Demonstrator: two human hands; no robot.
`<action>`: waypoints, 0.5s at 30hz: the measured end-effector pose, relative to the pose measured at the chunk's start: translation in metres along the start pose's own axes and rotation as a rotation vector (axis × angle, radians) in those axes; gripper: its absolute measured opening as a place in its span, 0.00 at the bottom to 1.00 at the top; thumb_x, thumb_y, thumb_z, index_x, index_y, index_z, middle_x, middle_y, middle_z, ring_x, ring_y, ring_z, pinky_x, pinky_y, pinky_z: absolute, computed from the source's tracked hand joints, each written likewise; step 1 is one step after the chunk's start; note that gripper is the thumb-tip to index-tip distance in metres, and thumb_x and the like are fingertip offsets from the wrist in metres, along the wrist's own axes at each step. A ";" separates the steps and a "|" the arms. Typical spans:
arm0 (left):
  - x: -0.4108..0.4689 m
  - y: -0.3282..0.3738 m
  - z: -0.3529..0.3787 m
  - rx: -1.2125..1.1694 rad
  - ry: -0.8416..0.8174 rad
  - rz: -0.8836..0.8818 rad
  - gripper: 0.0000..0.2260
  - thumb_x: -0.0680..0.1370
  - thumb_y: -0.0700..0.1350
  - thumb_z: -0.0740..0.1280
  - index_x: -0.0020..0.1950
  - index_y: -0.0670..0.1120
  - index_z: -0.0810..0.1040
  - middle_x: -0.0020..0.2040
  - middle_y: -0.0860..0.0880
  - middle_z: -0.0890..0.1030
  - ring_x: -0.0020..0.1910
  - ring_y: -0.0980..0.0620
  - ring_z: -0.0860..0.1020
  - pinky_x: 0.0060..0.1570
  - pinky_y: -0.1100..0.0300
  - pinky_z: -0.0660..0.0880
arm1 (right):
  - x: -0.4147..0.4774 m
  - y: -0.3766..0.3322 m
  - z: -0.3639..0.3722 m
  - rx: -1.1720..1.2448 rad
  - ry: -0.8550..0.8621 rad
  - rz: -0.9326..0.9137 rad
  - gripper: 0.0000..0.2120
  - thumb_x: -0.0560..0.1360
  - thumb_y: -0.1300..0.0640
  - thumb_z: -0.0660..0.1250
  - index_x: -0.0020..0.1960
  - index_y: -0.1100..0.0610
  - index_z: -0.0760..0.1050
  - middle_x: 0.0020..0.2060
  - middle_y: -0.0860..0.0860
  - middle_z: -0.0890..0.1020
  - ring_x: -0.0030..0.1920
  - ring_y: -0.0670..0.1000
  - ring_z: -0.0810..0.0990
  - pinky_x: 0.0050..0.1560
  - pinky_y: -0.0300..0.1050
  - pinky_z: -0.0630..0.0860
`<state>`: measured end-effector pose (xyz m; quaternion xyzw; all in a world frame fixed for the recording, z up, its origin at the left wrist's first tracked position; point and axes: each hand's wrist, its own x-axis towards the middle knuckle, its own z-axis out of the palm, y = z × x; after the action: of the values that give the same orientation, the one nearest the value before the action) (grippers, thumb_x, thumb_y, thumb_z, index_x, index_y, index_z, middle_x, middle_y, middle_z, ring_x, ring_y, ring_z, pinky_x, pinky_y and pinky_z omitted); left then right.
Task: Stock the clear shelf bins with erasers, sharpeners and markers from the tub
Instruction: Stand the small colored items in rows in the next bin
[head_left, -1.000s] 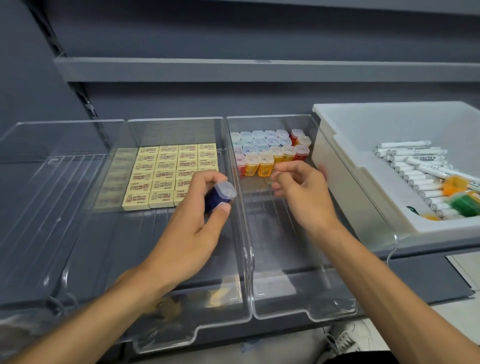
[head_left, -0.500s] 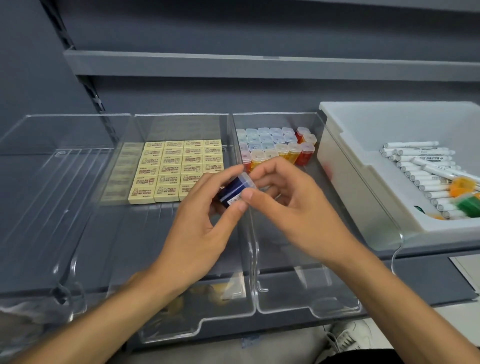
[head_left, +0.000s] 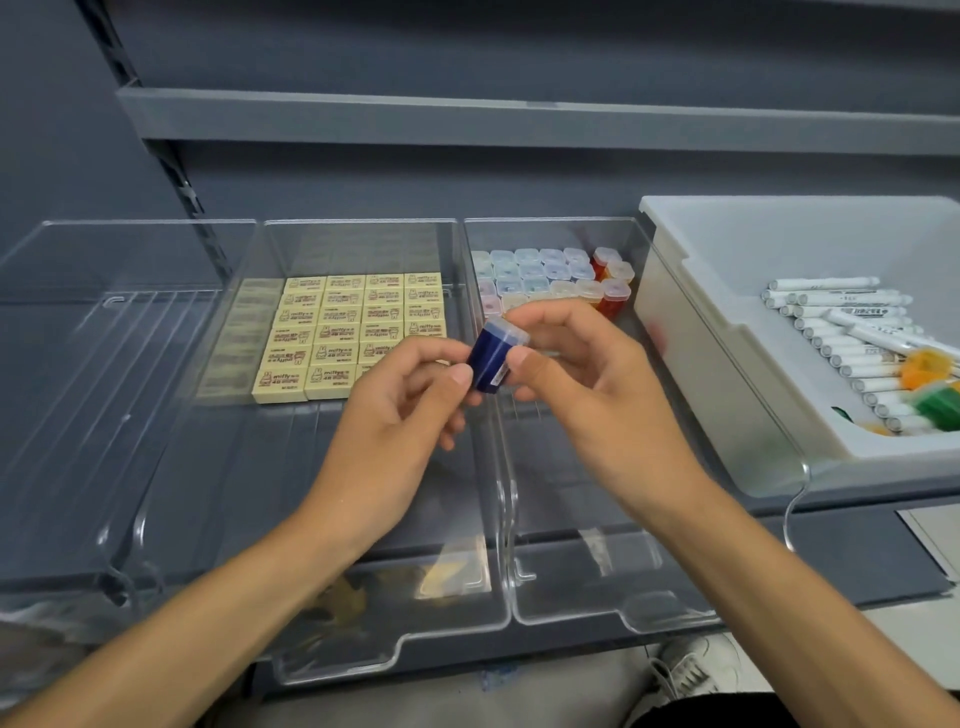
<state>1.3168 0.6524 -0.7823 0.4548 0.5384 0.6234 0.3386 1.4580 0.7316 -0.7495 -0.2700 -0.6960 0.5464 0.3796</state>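
A dark blue sharpener (head_left: 492, 357) with a clear cap is held tilted above the wall between the middle and right clear bins. My right hand (head_left: 587, 379) pinches it between thumb and fingers. My left hand (head_left: 400, 410) touches its lower end with thumb and fingertips. The middle bin (head_left: 363, 519) holds rows of cream erasers (head_left: 343, 332) at its back. Several sharpeners (head_left: 550, 275), pale blue, orange and red, stand at the back of the right bin (head_left: 597, 519). The white tub (head_left: 701, 332) on the right holds white markers (head_left: 852, 332) plus an orange sharpener (head_left: 922, 366) and a green sharpener (head_left: 940, 405).
A third clear bin (head_left: 104, 389) stands at the left with nothing in it. A grey shelf (head_left: 519, 122) runs overhead at the back. A slotted upright (head_left: 171, 156) rises behind the left bin. My shoe (head_left: 691, 670) shows on the floor below the shelf edge.
My right hand came left from the sharpener rows and took hold of the blue sharpener that my left hand was holding. Both hands now meet on it, tilted, over the bin divider.
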 end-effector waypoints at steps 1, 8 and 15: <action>0.000 0.001 0.000 0.022 0.007 0.011 0.08 0.76 0.47 0.65 0.54 0.49 0.78 0.37 0.52 0.82 0.35 0.57 0.77 0.36 0.64 0.74 | -0.001 0.000 0.002 -0.004 0.017 -0.003 0.08 0.78 0.65 0.66 0.56 0.58 0.77 0.50 0.49 0.83 0.46 0.45 0.83 0.49 0.39 0.78; -0.008 0.005 0.005 0.228 0.040 0.175 0.08 0.78 0.41 0.70 0.55 0.50 0.77 0.43 0.49 0.80 0.42 0.49 0.78 0.46 0.53 0.76 | -0.007 -0.001 0.011 0.065 0.099 0.023 0.12 0.73 0.61 0.73 0.54 0.52 0.78 0.44 0.49 0.82 0.46 0.48 0.83 0.48 0.37 0.77; 0.002 0.007 0.002 0.399 -0.035 0.208 0.07 0.75 0.47 0.70 0.52 0.55 0.79 0.47 0.57 0.79 0.49 0.52 0.77 0.52 0.61 0.74 | -0.001 0.000 0.001 0.118 0.212 0.120 0.11 0.78 0.67 0.63 0.57 0.58 0.76 0.49 0.52 0.83 0.48 0.48 0.84 0.46 0.44 0.82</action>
<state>1.3187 0.6540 -0.7752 0.5766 0.5952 0.5282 0.1849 1.4573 0.7303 -0.7494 -0.3447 -0.6013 0.5765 0.4327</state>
